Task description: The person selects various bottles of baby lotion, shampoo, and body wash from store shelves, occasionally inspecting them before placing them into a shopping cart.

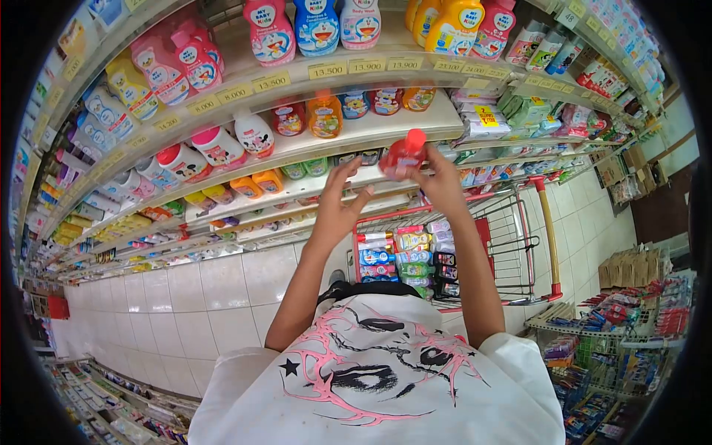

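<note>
My right hand point(440, 180) is closed round a red bottle point(404, 157) with a red cap, held upright in front of the shelves. To its left, my left hand point(343, 196) is raised with its fingers apart and nothing in it. Behind the hands, a shelf point(437, 119) bears a row of small bottles, among them an orange bottle point(325, 117), a red bottle point(288, 119) and a white bottle point(254, 133). Below my hands stands a shopping cart point(545, 239) with several bottles point(417, 259) packed in rows. The label on the held bottle is too blurred to read.
The upper shelf holds pink, blue and yellow bottles point(317, 28) above yellow price tags point(328, 70). Soap packs point(483, 122) are stacked to the right. White floor tiles point(193, 289) run along the aisle. Another rack of goods point(593, 341) stands at the lower right.
</note>
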`<state>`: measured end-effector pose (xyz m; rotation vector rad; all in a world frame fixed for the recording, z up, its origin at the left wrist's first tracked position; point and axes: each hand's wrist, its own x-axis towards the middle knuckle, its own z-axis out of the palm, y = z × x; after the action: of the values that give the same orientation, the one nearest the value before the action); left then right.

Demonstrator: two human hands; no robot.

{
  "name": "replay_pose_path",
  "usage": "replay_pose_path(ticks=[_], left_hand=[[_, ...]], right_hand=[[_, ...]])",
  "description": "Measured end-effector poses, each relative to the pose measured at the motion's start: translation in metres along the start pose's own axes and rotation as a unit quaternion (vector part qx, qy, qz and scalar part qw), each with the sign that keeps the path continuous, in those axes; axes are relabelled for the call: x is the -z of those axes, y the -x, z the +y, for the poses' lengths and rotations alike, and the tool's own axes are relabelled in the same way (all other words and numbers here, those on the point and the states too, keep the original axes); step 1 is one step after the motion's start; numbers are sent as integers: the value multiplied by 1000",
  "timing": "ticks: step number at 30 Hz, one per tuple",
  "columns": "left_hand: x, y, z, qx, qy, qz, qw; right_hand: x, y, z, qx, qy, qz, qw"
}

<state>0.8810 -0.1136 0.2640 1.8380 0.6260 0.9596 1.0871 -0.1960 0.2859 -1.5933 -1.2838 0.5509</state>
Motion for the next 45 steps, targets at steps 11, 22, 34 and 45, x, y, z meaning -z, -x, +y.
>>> replay_pose_path(ticks=[11, 22, 34, 45], left_hand=[[14, 4, -50, 69, 97, -77, 990], [24, 48, -84, 131, 120, -134, 975], [37, 89, -94, 201, 66, -137, 968], [65, 63, -74, 104, 52, 66, 991]], right_hand=[[6, -94, 31, 29, -61, 92, 993], [-5, -119, 44, -19, -93, 55, 994], [-11, -94, 38, 37, -41, 60, 997], [-84, -75, -37, 138, -50, 15, 989]])
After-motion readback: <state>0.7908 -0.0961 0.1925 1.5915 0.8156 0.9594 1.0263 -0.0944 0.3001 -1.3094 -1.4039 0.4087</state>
